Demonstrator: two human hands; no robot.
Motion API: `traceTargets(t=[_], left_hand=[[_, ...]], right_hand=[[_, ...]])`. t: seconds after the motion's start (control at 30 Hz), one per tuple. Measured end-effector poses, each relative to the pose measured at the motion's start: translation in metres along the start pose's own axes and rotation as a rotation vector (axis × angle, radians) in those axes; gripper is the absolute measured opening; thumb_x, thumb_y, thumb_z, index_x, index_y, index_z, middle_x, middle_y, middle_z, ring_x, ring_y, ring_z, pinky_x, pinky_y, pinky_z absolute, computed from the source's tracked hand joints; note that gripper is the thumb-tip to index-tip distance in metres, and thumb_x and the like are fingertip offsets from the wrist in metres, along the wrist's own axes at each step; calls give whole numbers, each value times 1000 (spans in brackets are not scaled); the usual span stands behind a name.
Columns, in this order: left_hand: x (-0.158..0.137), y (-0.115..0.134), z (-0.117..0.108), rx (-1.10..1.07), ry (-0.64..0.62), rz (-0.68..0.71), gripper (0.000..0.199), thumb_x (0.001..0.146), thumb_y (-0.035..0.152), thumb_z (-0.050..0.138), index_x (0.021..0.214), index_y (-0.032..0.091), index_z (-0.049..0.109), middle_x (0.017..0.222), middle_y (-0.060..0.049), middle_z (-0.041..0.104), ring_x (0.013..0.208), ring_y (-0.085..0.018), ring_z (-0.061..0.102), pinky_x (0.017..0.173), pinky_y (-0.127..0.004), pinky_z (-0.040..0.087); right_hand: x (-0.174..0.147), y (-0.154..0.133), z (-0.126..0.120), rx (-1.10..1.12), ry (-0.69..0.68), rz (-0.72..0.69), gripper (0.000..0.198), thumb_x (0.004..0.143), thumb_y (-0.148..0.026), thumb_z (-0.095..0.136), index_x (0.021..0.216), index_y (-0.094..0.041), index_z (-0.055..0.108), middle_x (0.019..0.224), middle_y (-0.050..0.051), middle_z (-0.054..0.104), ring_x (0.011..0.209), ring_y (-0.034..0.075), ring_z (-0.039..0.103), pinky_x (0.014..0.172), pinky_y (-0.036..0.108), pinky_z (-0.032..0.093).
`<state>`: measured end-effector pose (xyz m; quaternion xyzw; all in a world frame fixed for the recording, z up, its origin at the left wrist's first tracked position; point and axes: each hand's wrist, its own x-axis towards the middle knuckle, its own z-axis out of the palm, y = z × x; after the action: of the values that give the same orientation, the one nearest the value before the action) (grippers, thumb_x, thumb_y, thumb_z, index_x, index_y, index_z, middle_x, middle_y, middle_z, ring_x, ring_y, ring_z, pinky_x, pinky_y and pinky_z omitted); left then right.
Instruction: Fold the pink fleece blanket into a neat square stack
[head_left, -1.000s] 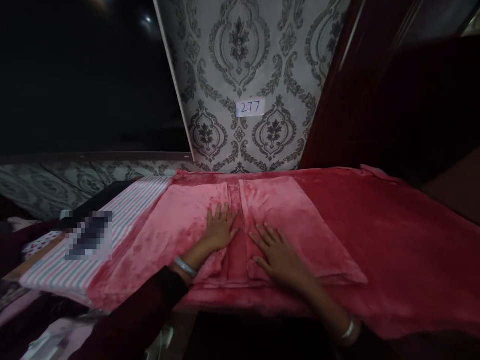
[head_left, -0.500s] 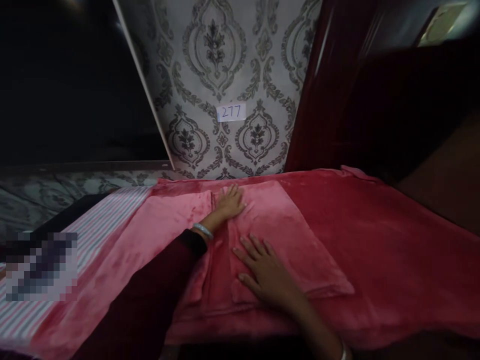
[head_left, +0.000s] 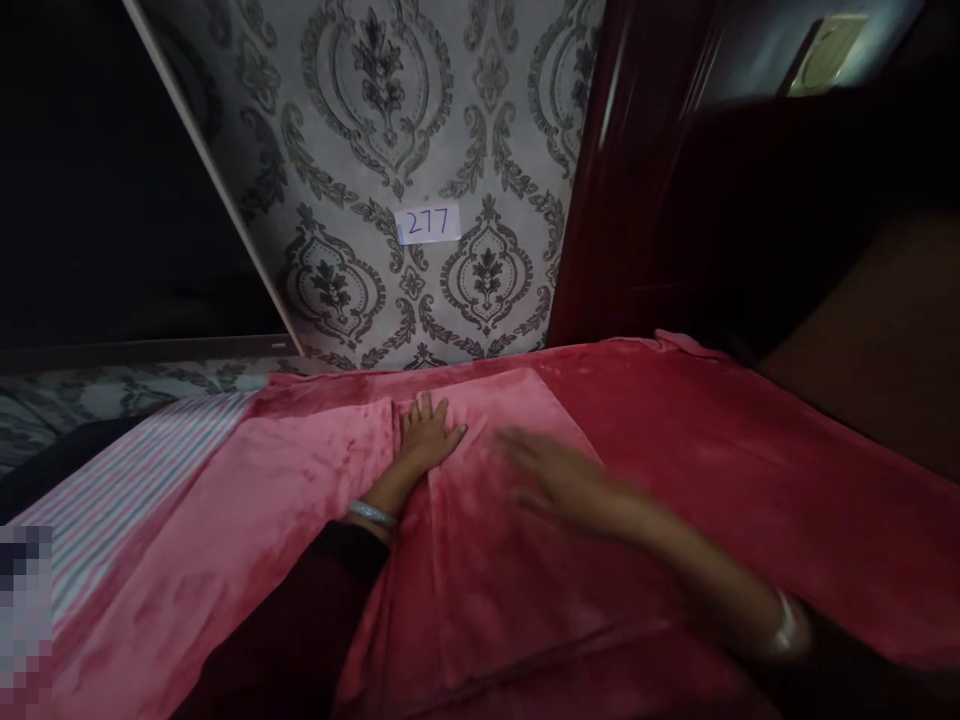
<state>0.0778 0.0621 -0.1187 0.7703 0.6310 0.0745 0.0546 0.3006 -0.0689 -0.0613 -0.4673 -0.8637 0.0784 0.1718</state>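
A pink plush cloth [head_left: 517, 400], partly folded, lies over a larger red plush blanket [head_left: 712, 480]. My left hand [head_left: 427, 432] rests flat near its far edge, fingers spread, beside a fold line. To the right, my right hand [head_left: 562, 480] is over the same cloth, blurred by motion, with its fingers stretched out and nothing seen in them. I cannot tell whether it touches the fabric. Another light pink part [head_left: 300, 460] spreads to the left of my left forearm. The near part of the cloth looks darker and creased.
A striped cloth [head_left: 150, 480] lies at the left. Behind stands a patterned wall [head_left: 487, 150] with a paper label [head_left: 427, 223] reading 277. A large dark screen [head_left: 112, 200] is at the left, and a dark red glossy frame [head_left: 622, 180] at the right.
My right hand has lifted or slid away from the near part of the cloth, farther back and slightly right. The left hand stays on the far edge. The view has shifted right.
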Motion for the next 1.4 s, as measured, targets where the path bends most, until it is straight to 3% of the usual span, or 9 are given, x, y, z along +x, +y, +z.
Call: traceTargets(t=[0.1, 0.2, 0.37, 0.5, 0.87, 1.03, 1.13, 1.23, 1.4], left_hand=[[2, -5, 0, -65, 66, -72, 72, 100, 55, 45, 159, 13, 41, 171, -26, 22, 155, -42, 31, 123, -56, 31], [8, -14, -2, -159, 154, -102, 62, 102, 42, 44, 157, 13, 46, 163, -23, 43, 148, -37, 46, 120, -52, 38], [19, -30, 0, -426, 210, -38, 66, 95, 26, 52, 160, 15, 42, 146, -12, 64, 132, -25, 63, 113, -39, 49], [23, -33, 4, -482, 162, -46, 62, 93, 15, 46, 155, 18, 50, 137, -7, 71, 116, -22, 71, 107, -38, 55], [17, -20, -2, -278, 208, -136, 55, 94, 12, 42, 146, 10, 59, 142, -19, 60, 132, -26, 59, 118, -36, 43], [4, -3, -14, -94, 298, 179, 64, 97, 37, 51, 159, 19, 44, 173, -13, 26, 159, -33, 21, 129, -52, 21], [-3, 10, -9, -26, 115, 345, 83, 95, 61, 54, 164, 21, 34, 176, -14, 14, 162, -40, 3, 128, -61, 9], [-6, 14, 0, 2, -103, 280, 89, 93, 73, 49, 166, 24, 31, 176, -15, 13, 161, -44, 0, 127, -64, 5], [-6, 10, 6, 21, -130, 215, 97, 91, 80, 45, 168, 23, 24, 175, -19, 9, 161, -44, -5, 126, -64, 4]], right_hand=[[66, 45, -16, -67, 29, 164, 69, 103, -43, 48, 165, -17, 34, 170, 12, 30, 157, 31, 27, 127, 52, 29], [106, 73, 1, -149, 49, 418, 65, 108, -46, 38, 168, -23, 27, 173, 11, 20, 160, 34, 19, 124, 61, 27], [104, 86, 64, -259, -51, 434, 62, 109, -51, 33, 165, -23, 34, 171, 12, 27, 158, 35, 23, 125, 62, 21], [97, 91, 77, -262, -44, 426, 64, 109, -55, 32, 165, -25, 34, 171, 13, 28, 158, 37, 22, 124, 62, 20], [100, 93, 70, -241, -68, 439, 65, 108, -58, 28, 165, -27, 33, 172, 10, 26, 158, 34, 22, 125, 61, 21], [101, 99, 71, -224, -75, 437, 67, 108, -59, 26, 166, -26, 32, 173, 10, 23, 158, 36, 20, 124, 63, 20], [101, 101, 72, -228, -64, 427, 67, 108, -60, 25, 166, -27, 33, 173, 10, 24, 158, 36, 21, 124, 65, 20], [101, 101, 72, -225, -60, 433, 67, 108, -60, 27, 166, -27, 33, 173, 9, 24, 158, 36, 20, 124, 64, 19], [100, 98, 70, -215, -67, 436, 68, 108, -60, 28, 166, -26, 33, 172, 10, 26, 158, 35, 20, 125, 62, 20]])
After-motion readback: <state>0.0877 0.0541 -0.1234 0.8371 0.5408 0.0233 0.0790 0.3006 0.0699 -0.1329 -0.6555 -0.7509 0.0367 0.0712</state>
